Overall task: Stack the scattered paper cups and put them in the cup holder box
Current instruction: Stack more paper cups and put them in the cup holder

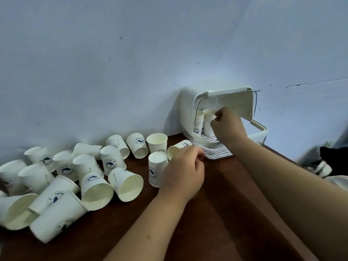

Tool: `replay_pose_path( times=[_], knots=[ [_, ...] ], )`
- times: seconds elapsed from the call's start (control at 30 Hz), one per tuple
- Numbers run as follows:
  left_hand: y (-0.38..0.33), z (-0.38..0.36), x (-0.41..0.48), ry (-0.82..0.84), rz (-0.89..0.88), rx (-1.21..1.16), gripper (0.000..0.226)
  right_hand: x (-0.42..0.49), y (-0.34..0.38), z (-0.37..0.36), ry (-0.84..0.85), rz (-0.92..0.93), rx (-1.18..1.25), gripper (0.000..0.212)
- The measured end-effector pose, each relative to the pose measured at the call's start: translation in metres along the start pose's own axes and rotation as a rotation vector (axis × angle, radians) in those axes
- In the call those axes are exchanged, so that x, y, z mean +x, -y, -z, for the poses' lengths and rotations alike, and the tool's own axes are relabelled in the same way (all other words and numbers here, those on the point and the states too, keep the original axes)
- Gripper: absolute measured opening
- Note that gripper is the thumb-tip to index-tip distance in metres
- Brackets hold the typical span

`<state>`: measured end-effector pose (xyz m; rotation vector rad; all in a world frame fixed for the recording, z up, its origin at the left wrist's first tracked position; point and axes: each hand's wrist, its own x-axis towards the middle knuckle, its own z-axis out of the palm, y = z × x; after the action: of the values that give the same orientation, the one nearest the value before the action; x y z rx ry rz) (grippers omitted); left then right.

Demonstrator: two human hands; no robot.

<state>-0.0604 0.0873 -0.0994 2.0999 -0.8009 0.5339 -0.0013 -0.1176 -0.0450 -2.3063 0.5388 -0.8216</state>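
Observation:
The white cup holder box (186, 110) stands against the wall at the back right with its lid swung up. Two stacks of paper cups stand inside on the slatted tray. My right hand (228, 125) reaches into the box and pinches the rim of the nearer stack (208, 121); the other stack (199, 119) stands to its left. My left hand (185, 170) hovers low over the table with curled fingers, against a cup lying on its side (174, 150). Whether it grips that cup is hidden. An inverted cup (156, 170) stands just left of this hand.
Several white paper cups with a blue logo (94, 189) lie scattered over the left half of the dark brown table (226, 204), some inverted, some on their sides. The pale wall (113, 72) runs right behind them. A dark object (333, 155) sits beyond the table's right edge.

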Motion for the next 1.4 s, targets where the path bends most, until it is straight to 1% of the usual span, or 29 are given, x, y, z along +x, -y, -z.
replay_pose_path(
  times=[0.07, 0.1, 0.13, 0.17, 0.23, 0.27, 0.33, 0.4, 0.43, 0.5, 0.57, 0.63, 0.73, 0.8, 0.87, 0.93, 0.97, 1.03, 1.13, 1.2, 1.23, 1.3, 1.33, 1.4],
  knots=[
    [-0.004, 0.02, 0.006, -0.172, -0.037, 0.175, 0.022, -0.025, 0.01, 0.003, -0.019, 0.103, 0.053, 0.025],
    [-0.005, 0.032, 0.01, -0.21, -0.006, 0.288, 0.025, -0.038, 0.015, 0.003, -0.001, 0.152, 0.074, 0.024],
    [-0.003, 0.042, 0.013, -0.19, 0.052, 0.398, 0.032, -0.051, 0.02, 0.002, 0.035, 0.197, 0.086, 0.023],
    [0.001, 0.052, 0.015, -0.117, 0.134, 0.495, 0.042, -0.062, 0.024, -0.001, 0.081, 0.242, 0.095, 0.022],
    [0.01, 0.069, 0.014, 0.089, 0.272, 0.609, 0.064, -0.083, 0.031, -0.009, 0.192, 0.299, 0.089, 0.023],
    [0.015, 0.076, 0.012, 0.192, 0.309, 0.629, 0.072, -0.091, 0.033, -0.014, 0.256, 0.307, 0.06, 0.026],
    [0.021, 0.087, 0.007, 0.322, 0.315, 0.646, 0.077, -0.103, 0.036, -0.024, 0.408, 0.299, -0.075, 0.037],
    [0.02, 0.095, 0.002, 0.36, 0.274, 0.62, 0.073, -0.111, 0.037, -0.029, 0.543, 0.271, -0.199, 0.051],
    [0.018, 0.098, -0.001, 0.356, 0.253, 0.598, 0.07, -0.114, 0.036, -0.03, 0.576, 0.253, -0.22, 0.057],
    [0.013, 0.103, -0.009, 0.343, 0.232, 0.573, 0.065, -0.12, 0.036, -0.026, 0.557, 0.222, -0.211, 0.06],
    [0.007, 0.106, -0.018, 0.366, 0.241, 0.554, 0.065, -0.126, 0.036, -0.019, 0.471, 0.21, -0.176, 0.056],
    [0.004, 0.111, -0.027, 0.352, 0.28, 0.469, 0.058, -0.131, 0.04, -0.009, 0.363, 0.176, -0.086, 0.049],
    [0.002, 0.126, -0.04, 0.209, 0.404, 0.232, 0.046, -0.142, 0.053, 0.009, 0.214, 0.03, 0.151, 0.036],
    [0.005, 0.138, -0.049, 0.157, 0.478, 0.156, 0.049, -0.149, 0.06, 0.02, 0.191, -0.068, 0.268, 0.032],
    [0.011, 0.15, -0.061, 0.117, 0.551, 0.1, 0.056, -0.156, 0.065, 0.025, 0.193, -0.146, 0.369, 0.034],
    [0.014, 0.159, -0.074, 0.082, 0.619, -0.003, 0.061, -0.165, 0.07, 0.027, 0.198, -0.196, 0.445, 0.037],
    [0.018, 0.161, -0.079, 0.065, 0.634, -0.058, 0.06, -0.17, 0.073, 0.027, 0.2, -0.206, 0.469, 0.039],
    [0.021, 0.164, -0.09, 0.042, 0.651, -0.2, 0.057, -0.181, 0.08, 0.027, 0.237, -0.22, 0.516, 0.04],
    [0.026, 0.166, -0.103, 0.02, 0.69, -0.458, 0.068, -0.195, 0.091, 0.023, 0.356, -0.24, 0.577, 0.043],
    [0.027, 0.165, -0.111, 0.017, 0.705, -0.618, 0.076, -0.204, 0.097, 0.017, 0.451, -0.183, 0.576, 0.049],
    [0.028, 0.165, -0.115, 0.019, 0.705, -0.667, 0.079, -0.209, 0.099, 0.013, 0.492, -0.141, 0.566, 0.048],
    [0.035, 0.164, -0.122, 0.02, 0.702, -0.684, 0.08, -0.217, 0.104, 0.007, 0.551, -0.101, 0.588, 0.037],
    [0.036, 0.164, -0.125, 0.022, 0.696, -0.674, 0.079, -0.219, 0.106, 0.003, 0.572, -0.103, 0.616, 0.034],
    [0.041, 0.167, -0.131, 0.014, 0.678, -0.617, 0.072, -0.222, 0.109, -0.005, 0.605, -0.118, 0.691, 0.042]
  ],
)
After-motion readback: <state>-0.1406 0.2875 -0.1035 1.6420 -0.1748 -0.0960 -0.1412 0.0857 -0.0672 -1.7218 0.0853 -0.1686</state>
